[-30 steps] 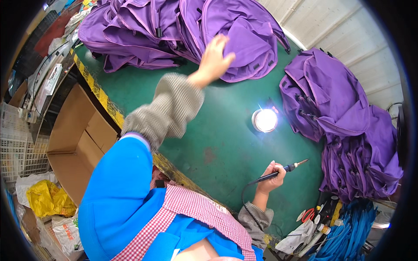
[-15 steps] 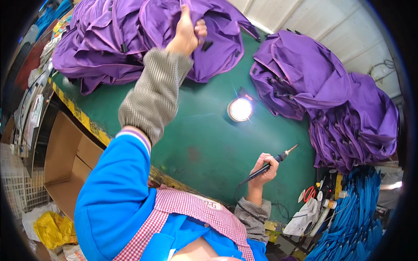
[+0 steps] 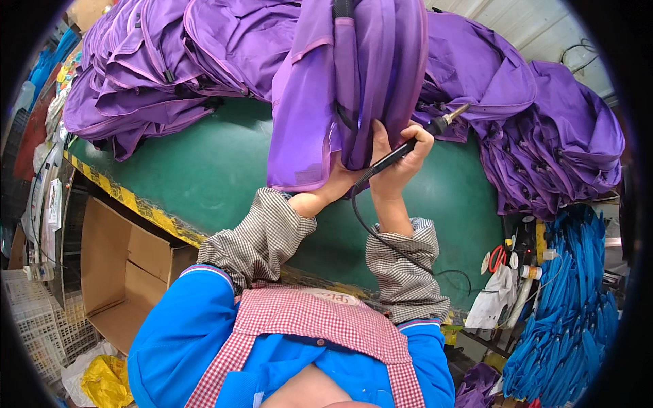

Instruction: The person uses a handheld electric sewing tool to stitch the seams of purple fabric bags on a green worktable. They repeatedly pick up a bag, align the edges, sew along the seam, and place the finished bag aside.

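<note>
My right hand point(image 3: 400, 166) is closed round a black soldering iron point(image 3: 394, 156). Its bare metal tip points up and to the right, and its cord loops down past my right sleeve. My left hand point(image 3: 338, 182) grips the near end of a long purple fabric piece point(image 3: 299, 129) with pink edging and a black strip at its far end. Folds of the cloth hide most of the left fingers. Fingers of my right hand touch the right side of the same piece, close beside the left hand.
Purple fabric pieces lie heaped at the far left point(image 3: 156, 75) and at the right point(image 3: 551, 143) of the green table point(image 3: 218, 156). A cardboard box point(image 3: 129, 272) stands beyond the yellow-black left edge. Blue strips point(image 3: 564, 313) hang at the right, beside red-handled scissors point(image 3: 498, 258).
My left hand has drawn a purple piece from the far pile toward me. The right hand with the soldering iron has moved up and left to meet it. The round lamp is now hidden.
</note>
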Demonstrator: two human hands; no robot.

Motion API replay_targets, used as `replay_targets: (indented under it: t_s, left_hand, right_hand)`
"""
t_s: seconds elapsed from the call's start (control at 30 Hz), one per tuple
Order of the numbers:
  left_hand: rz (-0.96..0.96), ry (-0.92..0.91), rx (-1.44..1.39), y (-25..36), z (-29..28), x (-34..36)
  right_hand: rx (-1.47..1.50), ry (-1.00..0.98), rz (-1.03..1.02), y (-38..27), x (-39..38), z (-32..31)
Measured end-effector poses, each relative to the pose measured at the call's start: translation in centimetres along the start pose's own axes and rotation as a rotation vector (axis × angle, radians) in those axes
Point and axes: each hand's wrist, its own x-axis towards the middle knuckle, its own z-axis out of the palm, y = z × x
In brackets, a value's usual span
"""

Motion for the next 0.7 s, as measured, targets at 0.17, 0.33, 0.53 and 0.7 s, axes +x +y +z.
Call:
replay_targets:
  t_s: [0.17, 0.33, 0.53, 0.7]
  left_hand:
    - [0.004, 0.292, -0.504, 0.0, -0.5, -0.5]
    - [0.039, 0.076, -0.164, -0.2, -3.1, -0.8]
    - [-0.038, 0.139, -0.286, 0.8, -1.7, -0.9]
    - [0.076, 0.162, -0.056, 0.4, -0.4, -0.1]
  right_hand:
    - [-0.157, 0.08, -0.149, 0.7, 1.4, -0.5]
    - [0.078, 0.0, 0.048, 2.5, -0.1, -1.5]
    - [0.213, 0.013, 0.25, 3.5, 0.7, -1.6]
    - [0.064, -0.079, 0.264, 3.0, 1.0, -2.3]
